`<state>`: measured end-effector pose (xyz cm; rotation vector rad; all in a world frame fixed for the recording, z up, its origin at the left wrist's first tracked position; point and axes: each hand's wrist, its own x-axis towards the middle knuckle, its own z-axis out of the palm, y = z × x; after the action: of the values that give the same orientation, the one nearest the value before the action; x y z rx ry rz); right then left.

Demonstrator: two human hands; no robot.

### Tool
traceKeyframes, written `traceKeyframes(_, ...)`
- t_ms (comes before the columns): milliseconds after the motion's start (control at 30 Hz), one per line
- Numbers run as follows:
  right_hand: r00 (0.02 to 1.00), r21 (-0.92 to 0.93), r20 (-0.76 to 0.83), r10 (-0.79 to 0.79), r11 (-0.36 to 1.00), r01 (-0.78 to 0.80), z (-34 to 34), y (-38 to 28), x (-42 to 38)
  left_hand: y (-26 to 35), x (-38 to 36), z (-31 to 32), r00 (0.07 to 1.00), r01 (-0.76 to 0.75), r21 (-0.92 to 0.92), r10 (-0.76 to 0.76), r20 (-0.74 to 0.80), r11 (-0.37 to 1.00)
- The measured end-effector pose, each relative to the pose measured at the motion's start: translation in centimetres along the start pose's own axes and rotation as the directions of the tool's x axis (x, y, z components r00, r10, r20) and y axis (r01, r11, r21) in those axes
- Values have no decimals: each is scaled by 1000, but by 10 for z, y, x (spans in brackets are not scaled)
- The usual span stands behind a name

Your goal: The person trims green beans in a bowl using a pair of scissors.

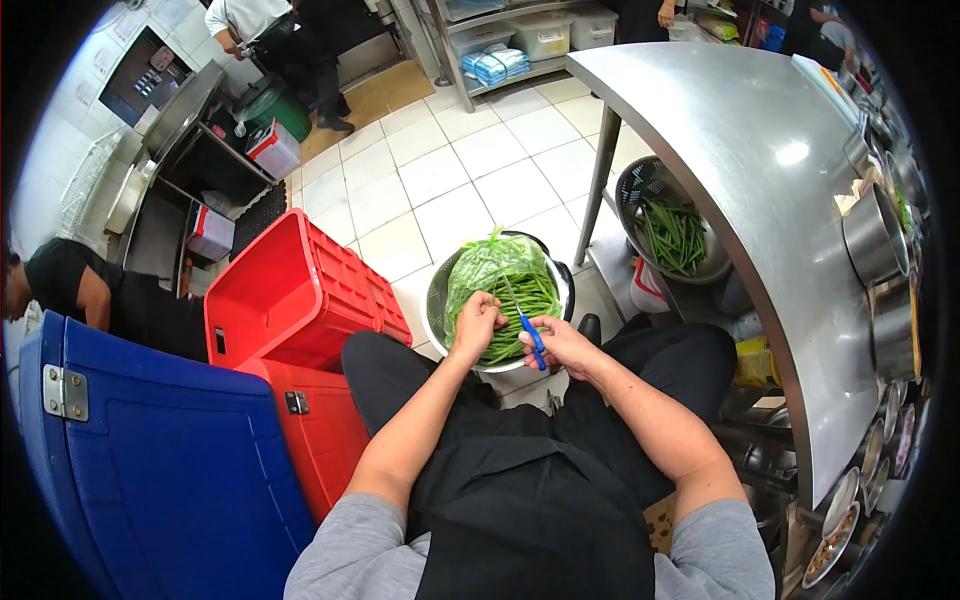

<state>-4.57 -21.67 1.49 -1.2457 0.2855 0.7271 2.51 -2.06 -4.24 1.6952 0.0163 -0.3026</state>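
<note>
My right hand (560,345) grips blue-handled scissors (533,338), their blades pointing up and left over the green beans (535,292). The beans lie in a metal colander (437,312) between my knees, with a green plastic bag (480,268) at its far left part. Above the near left part of the beans is my left hand (478,322), its fingers pinched together close to the left of the scissors. What those fingers hold, if anything, is too small to make out.
A red crate (270,290) and a blue box (180,430) stand at my left. To my right is a steel table (740,150), with a second colander (632,190) of beans (675,235) under its edge. A person (80,290) bends at far left; another (290,50) stands farther back.
</note>
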Motion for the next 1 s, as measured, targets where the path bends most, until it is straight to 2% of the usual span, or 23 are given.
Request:
traceKeyframes(67,999,24,-43,-23,999,24,-3,-1,1,-9,12,-1,998,-44,10,44,-48,999)
traceKeyframes(133,998,34,-48,-40,999,41,-6,-1,1,13,6,-8,966,-109,303,173,-191,947)
traceKeyframes(167,998,40,-48,-51,998,53,-6,1,1,39,-3,-10,952,-46,411,164,-258,910)
traceKeyframes(267,996,-20,-53,-66,998,65,-3,-3,-2,26,1,-26,921,-130,373,251,-297,918)
traceKeyframes(300,996,-17,-52,-66,998,65,-2,-4,-3,26,-1,-23,922,-128,376,250,-296,918)
traceKeyframes(367,996,-53,-44,-76,996,74,0,-6,-3,24,-6,-16,878,-237,539,415,-236,808)
traceKeyframes(400,996,-52,-44,-76,996,74,1,-6,-2,22,-5,-16,878,-238,540,416,-235,808)
traceKeyframes(467,996,-72,-45,-79,994,76,0,-3,1,18,-2,-13,834,-327,646,532,-145,690)
traceKeyframes(533,996,-77,-44,-74,994,71,-1,-1,3,16,-2,-10,842,-311,660,520,-142,684)
traceKeyframes(600,997,-82,-42,-71,994,68,-1,-1,5,15,-3,-7,854,-322,704,516,-73,633)
traceKeyframes(633,996,-77,-42,-75,994,72,-1,0,5,16,-3,-4,883,-289,682,463,-82,672)
traceKeyframes(767,996,-68,-49,-81,995,78,-1,-2,3,17,0,-4,886,-278,685,455,-88,674)
traceKeyframes(833,994,-68,-60,-94,994,90,-2,-4,3,26,3,-4,798,-406,650,596,-91,642)
traceKeyframes(867,993,-62,-66,-101,993,97,-3,-4,3,30,3,-4,796,-409,648,598,-91,643)
traceKeyframes(967,994,-15,-25,-106,994,105,-4,-4,2,56,-8,-5,900,-285,356,376,-219,890)
traceKeyframes(1000,993,13,1,-120,993,120,-4,-5,1,54,-7,-7,899,-283,355,376,-225,891)
